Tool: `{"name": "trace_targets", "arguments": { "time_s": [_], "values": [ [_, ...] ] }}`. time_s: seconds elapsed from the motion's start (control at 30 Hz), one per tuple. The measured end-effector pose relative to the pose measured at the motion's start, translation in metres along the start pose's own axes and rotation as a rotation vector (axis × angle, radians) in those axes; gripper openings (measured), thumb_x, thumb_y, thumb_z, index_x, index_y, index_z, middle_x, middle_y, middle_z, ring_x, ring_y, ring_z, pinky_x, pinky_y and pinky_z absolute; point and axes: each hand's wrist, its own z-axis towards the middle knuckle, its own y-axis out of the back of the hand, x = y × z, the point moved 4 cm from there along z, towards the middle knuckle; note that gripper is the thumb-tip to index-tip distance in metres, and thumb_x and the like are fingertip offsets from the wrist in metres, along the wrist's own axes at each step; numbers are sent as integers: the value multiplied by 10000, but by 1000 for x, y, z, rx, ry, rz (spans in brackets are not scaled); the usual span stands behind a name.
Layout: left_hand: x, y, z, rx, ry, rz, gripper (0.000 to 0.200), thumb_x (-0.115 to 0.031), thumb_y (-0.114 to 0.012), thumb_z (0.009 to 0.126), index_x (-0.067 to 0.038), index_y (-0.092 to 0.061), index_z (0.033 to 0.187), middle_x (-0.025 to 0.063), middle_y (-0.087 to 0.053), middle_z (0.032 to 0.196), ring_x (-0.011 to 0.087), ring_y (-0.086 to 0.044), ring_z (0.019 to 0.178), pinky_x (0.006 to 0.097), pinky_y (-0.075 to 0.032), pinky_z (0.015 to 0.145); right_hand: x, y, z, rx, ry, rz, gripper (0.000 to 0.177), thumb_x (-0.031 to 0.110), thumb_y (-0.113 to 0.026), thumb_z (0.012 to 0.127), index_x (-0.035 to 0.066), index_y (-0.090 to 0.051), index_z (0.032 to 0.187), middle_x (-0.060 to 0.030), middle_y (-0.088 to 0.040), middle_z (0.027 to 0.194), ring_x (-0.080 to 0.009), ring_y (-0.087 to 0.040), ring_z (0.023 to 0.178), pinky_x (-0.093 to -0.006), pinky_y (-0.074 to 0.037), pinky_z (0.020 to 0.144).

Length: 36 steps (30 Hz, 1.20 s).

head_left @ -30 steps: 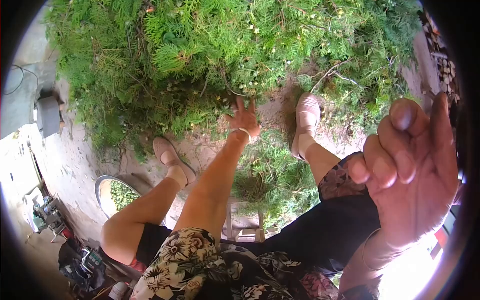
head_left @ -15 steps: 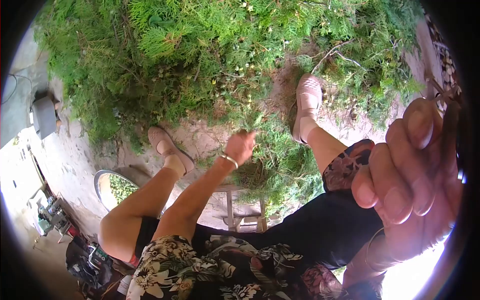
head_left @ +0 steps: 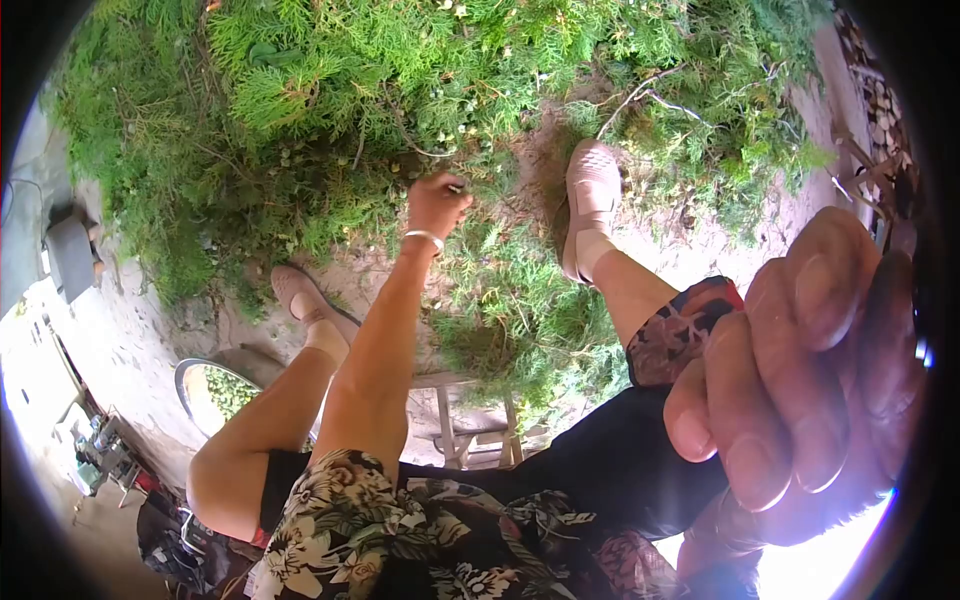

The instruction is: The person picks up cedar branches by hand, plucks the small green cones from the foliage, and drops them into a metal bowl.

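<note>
My left hand (head_left: 437,208), with a bracelet at the wrist, reaches over the cut evergreen branches (head_left: 330,90) on the ground. Its fingers are closed, and a small dark spot shows by the fingertips; I cannot make out what they hold. My right hand (head_left: 795,370) is raised large and close to the camera at the right. Its fingers are curled and pressed together, and whatever they may grip is hidden. Small greenish cones (head_left: 470,110) dot the foliage. Beside my left leg a round basin (head_left: 181,382) holds many small green pieces.
A wooden stool (head_left: 447,425) stands below the branches, between my legs. A bare twig (head_left: 640,92) lies by my shoe (head_left: 594,185). At far left are a grey box-like object (head_left: 72,255) and some machinery (head_left: 105,440). Stacked pieces of wood (head_left: 880,125) line the right edge.
My left hand has moved forward and slightly left, farther over the branches. My right hand has shifted slightly down and left, still curled. The whole view has shifted a little.
</note>
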Motion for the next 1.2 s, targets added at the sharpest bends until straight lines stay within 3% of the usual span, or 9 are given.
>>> {"name": "trace_targets", "arguments": {
  "time_s": [0.2, 0.33, 0.5, 0.63, 0.7, 0.83, 1.03, 1.1, 1.2],
  "values": [
    [30, 43, -61, 127, 308, -887, 125, -4, -558, 782, 36, -572, 900, 159, -594, 767, 214, -560, 665, 337, -421, 511, 3, -4, -4, -161, 14, -2, 310, 370, -351, 989, 74, -403, 913, -2, -396, 558, -168, -472, 493, -386, -445, 608],
    [43, 32, -78, 274, 344, -1109, 204, -130, -576, 845, 9, -607, 991, 174, -628, 916, 271, -606, 820, 349, -482, 622, 1, -6, -2, -99, 18, -39, 297, 340, -349, 994, 55, -415, 939, -2, -387, 565, -169, -469, 508, -375, -439, 620],
    [28, 23, -78, 201, 315, -1146, 305, -262, -632, 863, 20, -609, 978, 165, -629, 896, 277, -619, 816, 316, -480, 577, 1, -20, 1, -171, -12, 101, 292, 303, -318, 1007, 34, -431, 986, -5, -376, 564, -171, -471, 520, -367, -440, 648],
    [56, 37, -58, -192, 418, -554, 74, -7, -690, 770, 22, -640, 817, 96, -630, 707, 155, -576, 578, 244, -440, 450, -2, -18, 1, -21, 26, 9, 297, 297, -311, 1010, 28, -437, 1005, -12, -416, 582, -169, -475, 528, -367, -448, 663],
    [66, 41, -38, -363, -34, 10, 41, 25, -659, 761, -8, -655, 785, 59, -623, 677, 115, -544, 558, 234, -442, 467, -2, -19, 2, 68, 37, -32, 293, 293, -311, 1010, 29, -437, 1004, -14, -428, 586, -167, -476, 531, -366, -450, 667],
    [50, 33, -23, -457, -52, 554, 216, -98, -662, 733, -20, -632, 932, 187, -655, 759, 338, -626, 663, 392, -497, 617, -4, -15, 2, 8, 13, -21, 289, 297, -310, 1009, 34, -428, 984, -16, -440, 582, -167, -491, 530, -372, -457, 667],
    [42, 18, -14, -352, 12, 692, 196, -142, -667, 746, -9, -583, 864, 215, -636, 781, 392, -616, 739, 432, -490, 644, -7, -11, 7, 78, 21, -36, 307, 333, -335, 1000, 41, -418, 950, -11, -423, 560, -162, -477, 489, -374, -467, 624],
    [46, 21, -19, -255, -59, 545, 174, -109, -662, 729, 24, -567, 788, 220, -627, 738, 376, -620, 715, 410, -495, 629, -7, -11, 8, 82, 21, -28, 309, 338, -343, 997, 42, -417, 944, -10, -415, 551, -160, -472, 480, -373, -468, 616],
    [72, 23, -48, -2, 173, 103, 72, -18, -631, 713, 29, -576, 715, 147, -622, 661, 257, -609, 567, 357, -484, 516, -7, -10, 7, 137, 19, -25, 295, 328, -351, 996, 46, -416, 937, -12, -413, 547, -163, -480, 483, -375, -472, 625]
  ]
}}
